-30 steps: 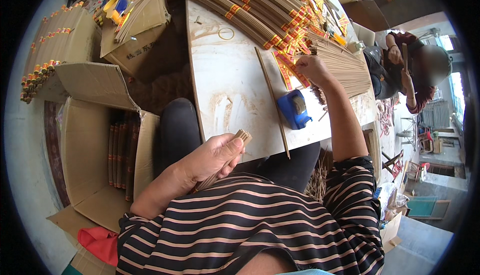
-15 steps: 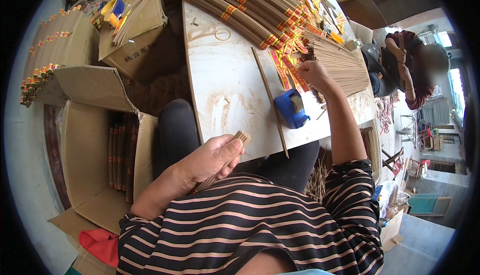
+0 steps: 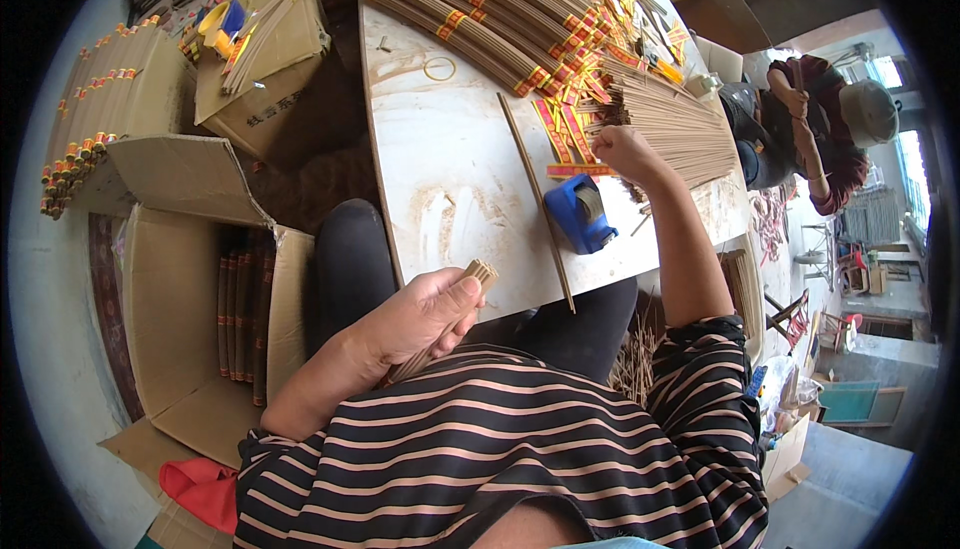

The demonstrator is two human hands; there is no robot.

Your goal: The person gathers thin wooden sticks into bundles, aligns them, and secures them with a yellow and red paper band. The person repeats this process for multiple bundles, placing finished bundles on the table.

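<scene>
We look down on a bundling job well under way. Finished bundles (image 3: 480,9) with red and yellow bands lie in rows across the top of the frame on the white table (image 3: 450,169), more are stacked at the upper left, and some already sit in the open cardboard box (image 3: 170,299) at centre left. So a good share looks done, we judge. What is left: the loose pile of sticks (image 3: 680,129) at the upper right is far from used up.

Our left hand (image 3: 415,324), low in the middle, is clamped round a small bundle of sticks (image 3: 455,309), its cut ends poking out toward the table edge. Our right hand (image 3: 625,154) is closed into the near end of the loose pile, beside the paper labels (image 3: 565,129). The blue tape dispenser (image 3: 580,214) sits just below it.

Compared with a second ago, the right hand has shifted a touch further into the pile; the left hand has kept its grip and place.
</scene>
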